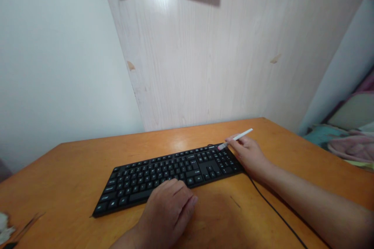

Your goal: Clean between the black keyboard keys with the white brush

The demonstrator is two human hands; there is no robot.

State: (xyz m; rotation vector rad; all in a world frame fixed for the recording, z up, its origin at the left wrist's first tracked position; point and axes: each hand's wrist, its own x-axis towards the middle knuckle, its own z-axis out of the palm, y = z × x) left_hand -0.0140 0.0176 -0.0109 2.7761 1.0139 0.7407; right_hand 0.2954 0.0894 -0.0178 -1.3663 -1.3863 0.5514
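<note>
A black keyboard [163, 177] lies at a slant on the wooden desk, its right end farther from me. My right hand [248, 153] pinches a slim white brush [241, 134]. The brush's pinkish tip points down at the keys in the keyboard's upper right corner, by the number pad. Over the front edge of the keyboard, near the space bar, rests my left hand [169, 210]. Its fingers are curled in and the thumb lies alongside them; the fingertips are hidden beneath the hand, and I see nothing held there.
A black cable [274, 210] runs along the desk [78, 171] under my right forearm toward me. White crumpled material [4, 228] and a thin dark item [25, 229] lie at the lower left. Walls stand behind and left; folded cloth [350, 144] is at the right.
</note>
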